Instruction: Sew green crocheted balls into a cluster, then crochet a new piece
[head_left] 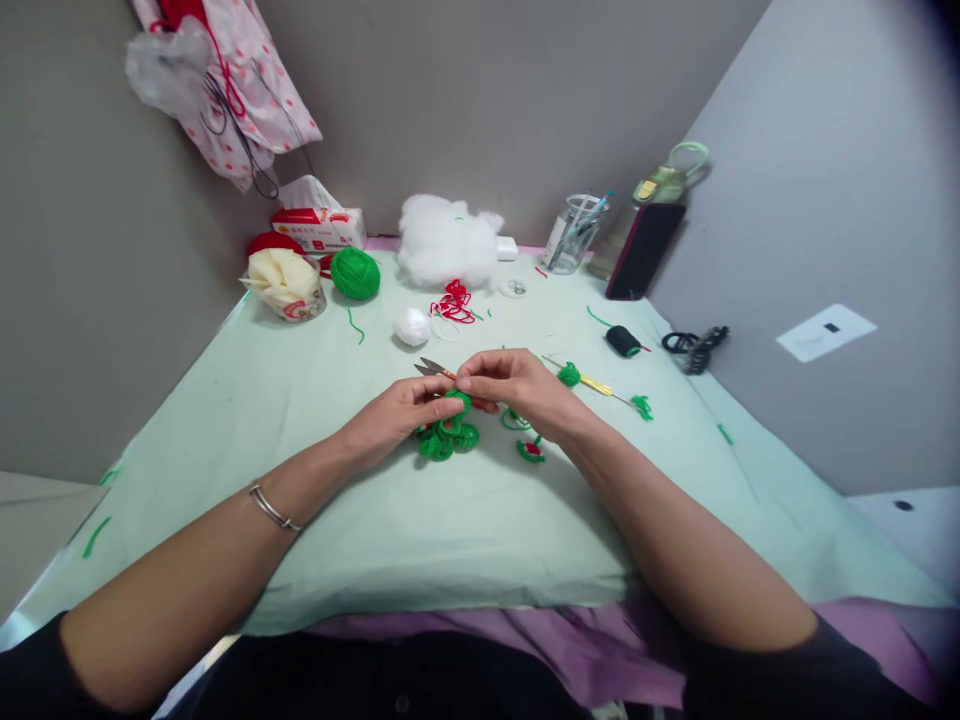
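Where the two bare hands meet above the middle of a pale green table cover (247, 420), they pinch a small green crocheted piece (450, 425) between them. The left hand (401, 415) closes its fingertips on the top of the piece from the left; the right hand (517, 390) closes thumb and forefinger on it from the right, so both grips are shut on the same bit of green yarn work. The lower part of the piece hangs down in looped clusters that touch the cover. A silver bracelet (274, 510) sits on the left wrist.

Just behind the fingers lies a pair of small scissors (433, 369), blades pointing left. Two little green rings of yarn, one with red in it (530, 450), lie just to the right of the piece under the right wrist. A yellow-handled crochet hook (592, 383) rests near the right hand.

Further back — well apart from the hands — are a green ball of yarn (355, 273), a heap of white stuffing (444, 240), a tangle of red yarn (454, 302), a small white ball (412, 326) and a tissue box (319, 228). A glass jar of pens (571, 238) and a dark phone (643, 252) stand against the wall on the right.
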